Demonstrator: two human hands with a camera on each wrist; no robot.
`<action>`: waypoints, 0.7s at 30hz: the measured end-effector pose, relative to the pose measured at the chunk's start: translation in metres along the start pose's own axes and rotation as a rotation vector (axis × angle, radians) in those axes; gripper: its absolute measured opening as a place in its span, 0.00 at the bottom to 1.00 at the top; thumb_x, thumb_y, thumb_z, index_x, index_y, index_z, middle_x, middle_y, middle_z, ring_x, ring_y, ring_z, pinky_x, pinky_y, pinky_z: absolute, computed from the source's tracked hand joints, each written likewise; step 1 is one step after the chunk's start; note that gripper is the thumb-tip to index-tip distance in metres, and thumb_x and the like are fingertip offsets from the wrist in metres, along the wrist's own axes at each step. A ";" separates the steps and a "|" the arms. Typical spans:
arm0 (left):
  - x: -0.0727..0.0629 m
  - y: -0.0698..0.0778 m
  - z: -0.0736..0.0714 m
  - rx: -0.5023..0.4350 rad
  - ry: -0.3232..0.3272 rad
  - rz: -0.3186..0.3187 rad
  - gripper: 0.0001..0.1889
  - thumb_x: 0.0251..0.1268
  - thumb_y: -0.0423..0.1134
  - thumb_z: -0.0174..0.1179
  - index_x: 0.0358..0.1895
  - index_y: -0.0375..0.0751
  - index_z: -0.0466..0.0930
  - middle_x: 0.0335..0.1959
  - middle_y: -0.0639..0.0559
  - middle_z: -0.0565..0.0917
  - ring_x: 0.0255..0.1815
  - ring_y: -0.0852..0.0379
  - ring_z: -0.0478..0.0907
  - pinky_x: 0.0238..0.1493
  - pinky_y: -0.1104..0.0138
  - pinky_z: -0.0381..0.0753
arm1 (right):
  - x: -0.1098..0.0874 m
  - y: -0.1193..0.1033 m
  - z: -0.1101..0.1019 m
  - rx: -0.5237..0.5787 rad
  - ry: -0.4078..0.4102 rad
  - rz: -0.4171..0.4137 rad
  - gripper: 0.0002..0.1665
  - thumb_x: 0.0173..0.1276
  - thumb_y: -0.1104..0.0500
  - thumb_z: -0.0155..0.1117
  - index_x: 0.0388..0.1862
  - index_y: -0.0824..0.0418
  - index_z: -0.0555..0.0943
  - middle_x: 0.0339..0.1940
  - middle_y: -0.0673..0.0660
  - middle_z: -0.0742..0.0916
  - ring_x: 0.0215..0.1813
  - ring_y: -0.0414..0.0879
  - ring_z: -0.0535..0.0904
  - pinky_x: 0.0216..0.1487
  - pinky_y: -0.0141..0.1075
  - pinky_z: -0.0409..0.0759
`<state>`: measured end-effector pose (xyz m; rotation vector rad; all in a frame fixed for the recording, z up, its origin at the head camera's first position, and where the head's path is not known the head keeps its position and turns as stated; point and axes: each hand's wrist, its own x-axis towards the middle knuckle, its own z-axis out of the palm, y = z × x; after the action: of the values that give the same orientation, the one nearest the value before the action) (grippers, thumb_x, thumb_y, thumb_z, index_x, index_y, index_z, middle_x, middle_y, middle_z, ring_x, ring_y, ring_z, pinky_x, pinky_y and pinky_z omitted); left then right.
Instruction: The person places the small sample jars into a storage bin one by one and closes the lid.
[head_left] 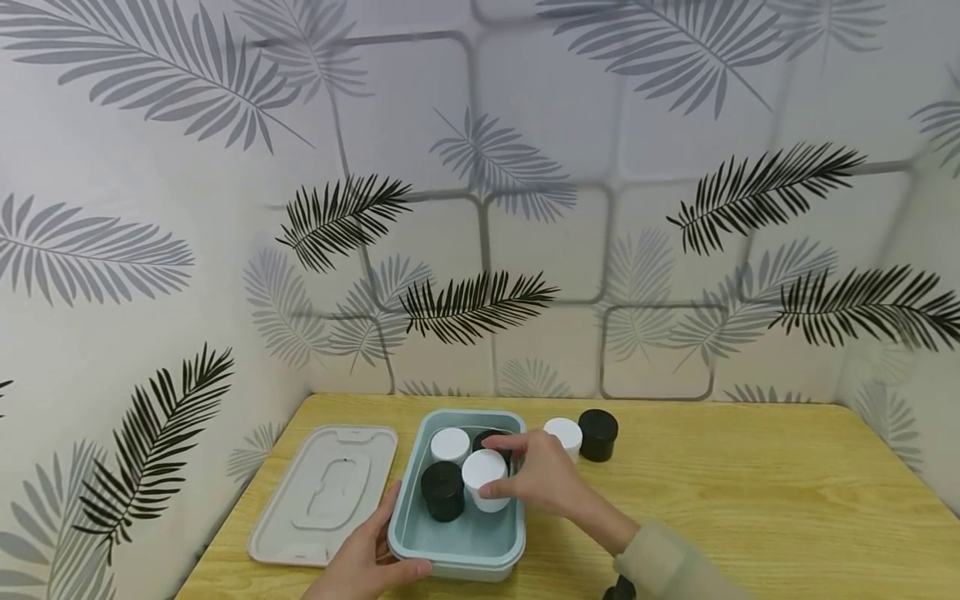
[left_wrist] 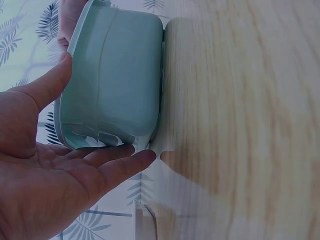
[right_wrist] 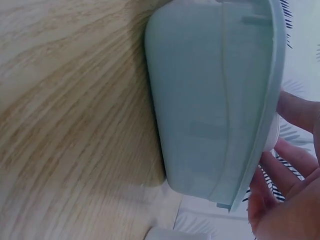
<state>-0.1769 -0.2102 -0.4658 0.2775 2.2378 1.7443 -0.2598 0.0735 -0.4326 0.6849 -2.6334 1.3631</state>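
Note:
In the head view a light blue-green plastic box (head_left: pixel 457 542) stands on the table. My left hand (head_left: pixel 367 550) holds its near left corner, thumb at the front rim and fingers along the left side; the left wrist view shows this hand (left_wrist: pixel 55 165) against the box wall (left_wrist: pixel 120 70). Inside the box my right hand (head_left: pixel 547 475) pinches a white lidded jar (head_left: pixel 483 471) between thumb and fingers. Beside that jar are another white jar (head_left: pixel 450 444), a black jar (head_left: pixel 443 492) and a second black jar (head_left: pixel 487 440), partly hidden by the fingers.
A pale translucent lid (head_left: pixel 330 492) lies flat to the left of the box. On the right, behind my right hand, a white jar (head_left: pixel 564 433) and a black jar (head_left: pixel 597 433) stand side by side. A leaf-patterned wall (head_left: pixel 540 350) rises behind the wooden table (head_left: pixel 750 500).

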 end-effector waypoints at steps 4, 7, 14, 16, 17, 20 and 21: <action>0.000 0.000 0.000 0.001 0.000 0.004 0.59 0.70 0.40 0.74 0.85 0.30 0.33 0.83 0.26 0.51 0.73 0.33 0.70 0.66 0.54 0.79 | -0.003 0.001 0.006 -0.092 0.055 0.012 0.31 0.43 0.50 0.93 0.50 0.53 0.94 0.33 0.55 0.84 0.41 0.49 0.71 0.44 0.48 0.63; 0.001 0.001 0.001 0.009 0.004 -0.010 0.59 0.69 0.42 0.74 0.85 0.31 0.34 0.83 0.27 0.51 0.74 0.34 0.70 0.65 0.56 0.79 | -0.006 0.003 0.010 -0.136 0.063 0.023 0.30 0.43 0.47 0.93 0.48 0.52 0.94 0.37 0.55 0.85 0.45 0.49 0.73 0.46 0.52 0.63; 0.000 0.004 0.002 0.022 0.011 -0.028 0.60 0.68 0.44 0.75 0.86 0.32 0.35 0.84 0.28 0.50 0.75 0.35 0.68 0.66 0.58 0.78 | -0.011 0.007 0.012 -0.189 0.058 0.020 0.31 0.45 0.45 0.92 0.49 0.54 0.94 0.32 0.52 0.85 0.43 0.48 0.74 0.47 0.52 0.63; 0.000 0.004 0.002 0.025 0.015 -0.031 0.60 0.68 0.44 0.75 0.86 0.32 0.35 0.84 0.29 0.50 0.75 0.35 0.68 0.67 0.57 0.78 | -0.012 0.007 0.012 -0.208 0.059 0.012 0.31 0.45 0.45 0.92 0.49 0.54 0.94 0.31 0.52 0.85 0.42 0.47 0.73 0.47 0.52 0.63; 0.000 0.005 0.002 0.028 0.018 -0.032 0.60 0.67 0.44 0.76 0.86 0.32 0.35 0.84 0.29 0.50 0.75 0.35 0.68 0.67 0.56 0.77 | -0.012 0.008 0.012 -0.220 0.058 0.009 0.32 0.45 0.45 0.92 0.49 0.54 0.94 0.30 0.52 0.85 0.41 0.47 0.73 0.47 0.51 0.63; 0.000 0.004 0.002 0.037 0.024 -0.034 0.61 0.67 0.45 0.76 0.86 0.33 0.36 0.84 0.29 0.51 0.75 0.35 0.68 0.68 0.54 0.77 | -0.013 0.008 0.013 -0.246 0.048 0.012 0.32 0.46 0.45 0.91 0.50 0.54 0.94 0.32 0.53 0.84 0.40 0.46 0.72 0.47 0.50 0.62; 0.000 0.004 0.002 0.041 0.026 -0.034 0.61 0.67 0.45 0.76 0.86 0.33 0.36 0.84 0.29 0.51 0.75 0.35 0.68 0.68 0.54 0.76 | -0.013 0.008 0.013 -0.250 0.045 0.015 0.32 0.46 0.45 0.91 0.50 0.54 0.94 0.32 0.53 0.83 0.40 0.46 0.71 0.47 0.49 0.62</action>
<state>-0.1759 -0.2071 -0.4625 0.2253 2.2854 1.6952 -0.2501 0.0714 -0.4503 0.5951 -2.7125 1.0130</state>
